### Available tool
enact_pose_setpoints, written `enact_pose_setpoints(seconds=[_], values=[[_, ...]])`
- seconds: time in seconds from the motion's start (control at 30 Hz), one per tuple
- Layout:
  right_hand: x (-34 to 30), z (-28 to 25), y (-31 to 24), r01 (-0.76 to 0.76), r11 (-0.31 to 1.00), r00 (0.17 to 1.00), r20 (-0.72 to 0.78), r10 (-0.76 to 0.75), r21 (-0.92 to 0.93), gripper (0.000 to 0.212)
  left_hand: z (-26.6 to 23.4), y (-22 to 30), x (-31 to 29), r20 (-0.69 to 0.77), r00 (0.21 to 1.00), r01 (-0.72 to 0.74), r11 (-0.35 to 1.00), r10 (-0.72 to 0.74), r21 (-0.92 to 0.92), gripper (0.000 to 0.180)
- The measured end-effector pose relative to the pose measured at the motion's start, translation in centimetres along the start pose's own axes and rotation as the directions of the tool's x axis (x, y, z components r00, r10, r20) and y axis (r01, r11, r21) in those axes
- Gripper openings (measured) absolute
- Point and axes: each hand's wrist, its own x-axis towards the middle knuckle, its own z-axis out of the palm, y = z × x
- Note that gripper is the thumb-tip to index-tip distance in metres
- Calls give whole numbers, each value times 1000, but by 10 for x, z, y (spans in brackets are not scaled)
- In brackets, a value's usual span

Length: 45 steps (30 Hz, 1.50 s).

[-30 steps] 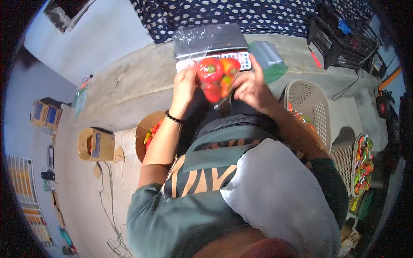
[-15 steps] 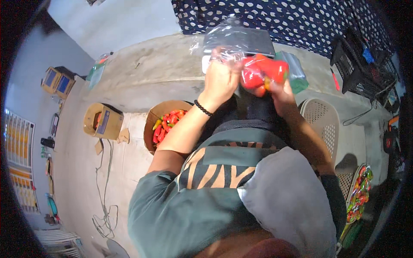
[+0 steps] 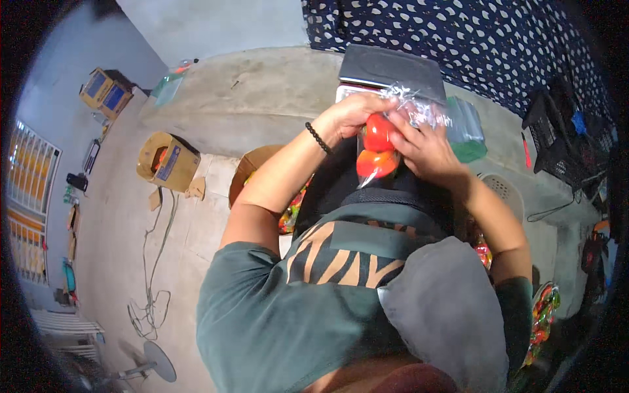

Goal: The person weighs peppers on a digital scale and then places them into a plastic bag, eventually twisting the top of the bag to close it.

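A clear plastic bag (image 3: pixel 419 112) holds red bell peppers (image 3: pixel 379 133) in front of my body, its gathered mouth toward the ledge. My left hand (image 3: pixel 357 112), with a dark bead bracelet at the wrist, is closed on the film beside the upper pepper. From the other side my right hand (image 3: pixel 426 149) grips the bag, its fingers bent over the film and against the peppers. Below the bag's neck the peppers hang one above another, over my dark trousers. Just beyond my hands lies a flat dark grey device (image 3: pixel 393 65) with a pale front, possibly a scale.
A stack of clear bags with a green end (image 3: pixel 466 134) lies right of the device on the concrete ledge (image 3: pixel 262 82). A cardboard box (image 3: pixel 252 164) stands by my left arm, another box (image 3: pixel 167 157) farther left. Black crates (image 3: pixel 557 131) and a perforated basket (image 3: pixel 501 187) are at right.
The bag of peppers has come down and nearer my body, now hanging upright instead of sideways. My right hand has moved up to the bag's neck, close to my left. The view has shifted slightly.
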Motion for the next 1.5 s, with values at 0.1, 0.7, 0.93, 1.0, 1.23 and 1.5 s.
enact_pose_setpoints(seconds=[0.1,0.7,0.93,1.0,1.23,1.5], values=[[19,-7,22,180,974,976,-95,-194,-137,69,11,-2,-3,288,955,-237,766,71,598,30],[-17,-51,-5,-637,352,751,656,82,686,32,26,-46,-25,387,903,-57,838,-189,543,26],[-19,-22,-14,35,936,997,75,-9,-351,34,24,-37,-23,415,866,127,926,-278,357,29],[-17,-12,-7,-31,935,991,-135,-18,-354,32,27,-41,-26,326,919,86,917,-224,388,26],[8,-36,20,-224,892,909,-415,47,-392,6,33,-15,-36,329,900,189,937,-286,295,29],[-24,-68,-1,-383,922,791,537,293,61,40,11,-22,-47,282,928,98,891,-242,444,26]])
